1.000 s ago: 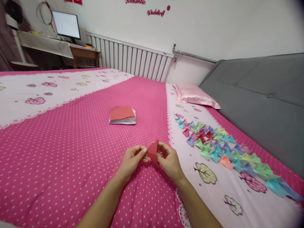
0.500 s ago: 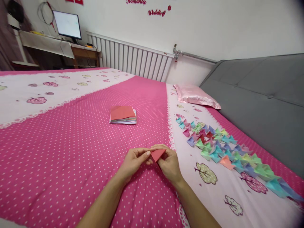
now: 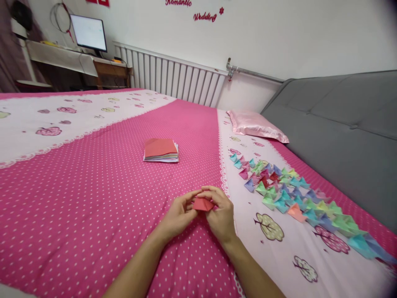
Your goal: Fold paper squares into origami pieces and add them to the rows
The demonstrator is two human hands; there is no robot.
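Between my two hands is a small folded piece of red paper (image 3: 203, 204), shaped like a low trapezoid with a triangular peak in its front. My left hand (image 3: 181, 213) grips its left end, thumb near the lower corner and fingers behind. On the other end, my right hand (image 3: 221, 213) has its fingers curled over the top and its thumb underneath. The fingers partly hide the paper's back and edges. Beyond my hands, a stack of square paper sheets (image 3: 161, 150) with a red sheet on top lies on the pink dotted bedspread (image 3: 108, 182).
Rows of small folded paper boats (image 3: 282, 198) in many colours cover the white strip at the right. A pink pillow (image 3: 256, 125) lies against the grey headboard (image 3: 338, 124). A radiator (image 3: 173, 74) and a desk with a monitor (image 3: 89, 33) stand at the back.
The red paper has gone from a downward-pointing triangle to a wider, flatter folded shape. My fingers have shifted around it, the right ones now arching over the top.
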